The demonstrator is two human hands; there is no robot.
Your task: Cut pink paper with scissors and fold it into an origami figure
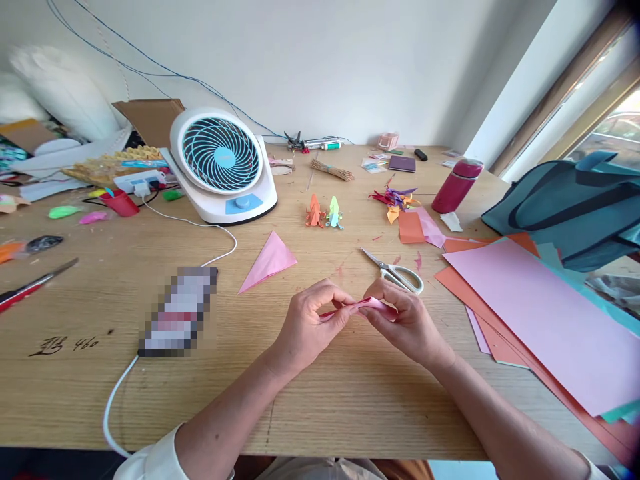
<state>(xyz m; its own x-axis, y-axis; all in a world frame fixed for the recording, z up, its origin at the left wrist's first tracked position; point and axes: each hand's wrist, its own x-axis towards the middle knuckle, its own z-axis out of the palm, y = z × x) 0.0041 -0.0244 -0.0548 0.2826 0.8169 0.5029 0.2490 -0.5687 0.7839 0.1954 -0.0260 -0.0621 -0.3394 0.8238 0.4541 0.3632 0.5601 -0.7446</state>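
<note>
Between both hands is a small folded piece of pink paper (pixel 379 306), held a little above the table. My left hand (pixel 316 319) pinches its left end with thumb and forefinger. The right end sits in the closed fingers of my right hand (pixel 407 320), thumb toward me. Part of the paper is hidden by the fingers. Just beyond my right hand lie scissors (pixel 400 275) with pale handles, blades apart. A folded pink paper triangle (pixel 270 261) rests farther off to the left. Two small folded paper figures, one orange (pixel 315 212) and one green (pixel 334 213), stand behind.
At right, pink and orange sheets (pixel 545 313) lie stacked near a teal bag (pixel 565 207) and a red bottle (pixel 457 185). A white fan (pixel 223 167) stands at back left. A plugged-in phone (pixel 179 312) and a red-handled knife (pixel 35 287) lie on the left.
</note>
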